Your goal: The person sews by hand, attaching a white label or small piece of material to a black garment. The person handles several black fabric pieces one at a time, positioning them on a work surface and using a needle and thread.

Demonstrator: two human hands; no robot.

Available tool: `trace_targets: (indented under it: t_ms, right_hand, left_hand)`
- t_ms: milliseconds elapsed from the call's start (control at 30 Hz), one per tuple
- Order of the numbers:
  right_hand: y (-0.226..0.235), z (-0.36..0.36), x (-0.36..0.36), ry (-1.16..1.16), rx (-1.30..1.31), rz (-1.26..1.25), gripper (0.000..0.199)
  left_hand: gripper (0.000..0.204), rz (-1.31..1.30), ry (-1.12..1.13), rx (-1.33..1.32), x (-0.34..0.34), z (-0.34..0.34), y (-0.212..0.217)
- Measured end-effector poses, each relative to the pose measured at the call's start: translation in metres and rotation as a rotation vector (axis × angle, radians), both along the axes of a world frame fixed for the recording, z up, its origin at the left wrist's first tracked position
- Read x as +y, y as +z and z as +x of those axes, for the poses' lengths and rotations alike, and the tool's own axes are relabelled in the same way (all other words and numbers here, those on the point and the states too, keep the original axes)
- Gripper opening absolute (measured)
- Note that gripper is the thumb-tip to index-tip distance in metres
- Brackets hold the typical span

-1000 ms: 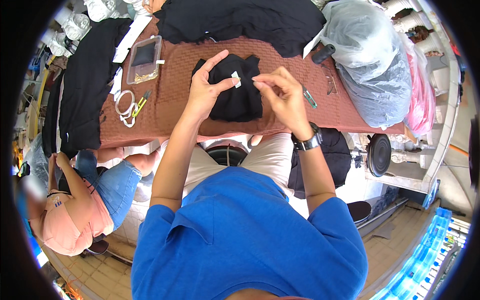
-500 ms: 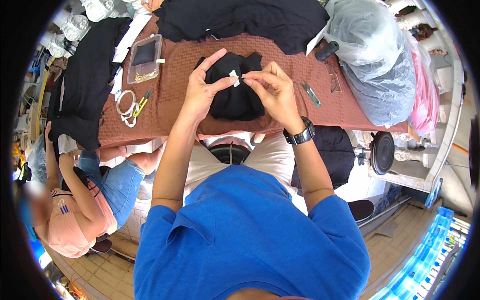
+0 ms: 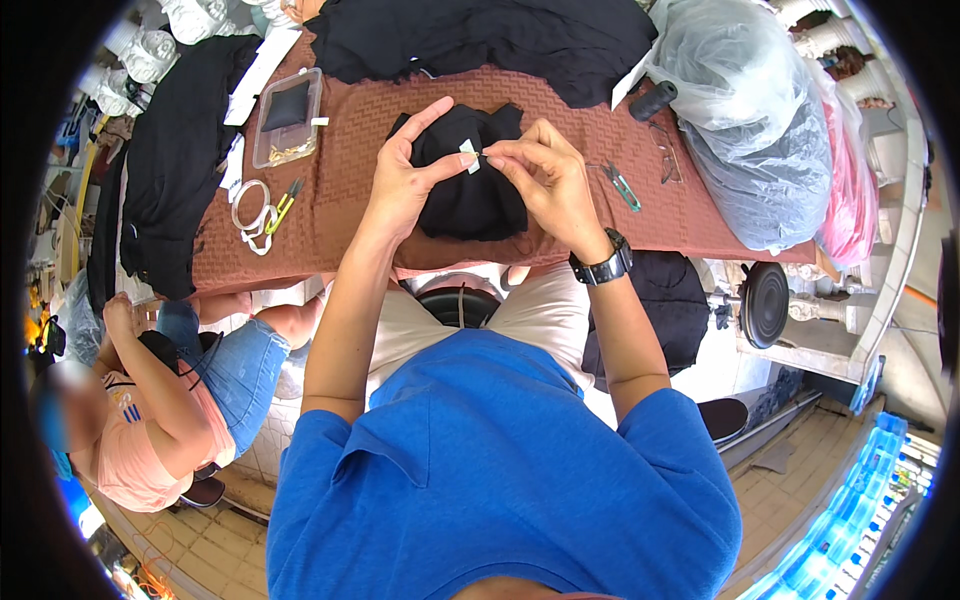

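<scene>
A bunched piece of black cloth (image 3: 475, 208) with a small white label (image 3: 468, 150) on it lies in front of me. My left hand (image 3: 405, 165) grips the cloth at the label, thumb pressed on top, index finger stretched up; its other fingers are hidden under the cloth. Close beside that thumb, my right hand (image 3: 545, 180) is closed in a pinch on a thin, dark, needle-like piece, too small to make out fully. Green thread snips (image 3: 625, 188) lie to the right of my right hand.
On the brown-covered table (image 3: 350, 215) are a clear plastic box (image 3: 290, 145), yellow snips (image 3: 285, 205), a white tape roll (image 3: 252, 205), glasses (image 3: 668, 160) and a black cylinder (image 3: 653, 102). Black garments (image 3: 480, 40) lie behind, plastic bags (image 3: 750, 130) right. A co-worker (image 3: 165, 420) sits left.
My hands stay nearly still at the label. The co-worker's arm has drawn back from the black garment on the left, whose lower end now hangs differently.
</scene>
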State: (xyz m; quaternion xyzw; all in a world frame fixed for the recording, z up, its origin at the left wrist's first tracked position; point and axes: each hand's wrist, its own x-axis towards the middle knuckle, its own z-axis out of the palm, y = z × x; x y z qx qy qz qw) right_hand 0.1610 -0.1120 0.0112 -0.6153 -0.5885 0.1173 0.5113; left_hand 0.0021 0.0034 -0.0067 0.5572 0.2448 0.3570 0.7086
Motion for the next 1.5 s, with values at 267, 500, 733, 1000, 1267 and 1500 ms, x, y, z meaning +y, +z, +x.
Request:
trace_targets:
  t_ms: [267,500,733,1000,1267,1500]
  right_hand:
    - [-0.005,0.003,0.002,0.001,0.044,-0.02,0.015]
    - [-0.006,0.004,0.003,0.023,0.058,-0.003,0.013]
    - [-0.004,0.005,0.002,0.013,0.062,-0.05,0.014]
    - [-0.009,0.009,0.004,0.05,0.166,-0.082,0.013]
    - [-0.02,0.017,0.008,0.165,0.341,-0.086,0.011]
    - [-0.024,0.018,0.006,0.198,0.409,-0.113,0.01]
  left_hand:
    - [0.07,-0.067,-0.048,0.004,0.001,0.0,0.001]
    - [0.069,0.027,-0.011,0.034,0.002,0.0,-0.003]
    - [0.07,0.035,-0.01,0.053,0.003,0.0,-0.004]
    - [0.07,0.014,-0.035,0.039,0.002,0.0,-0.002]
    - [0.07,0.044,-0.066,0.051,0.006,-0.002,-0.007]
    - [0.073,-0.019,-0.059,0.037,0.002,0.0,-0.003]
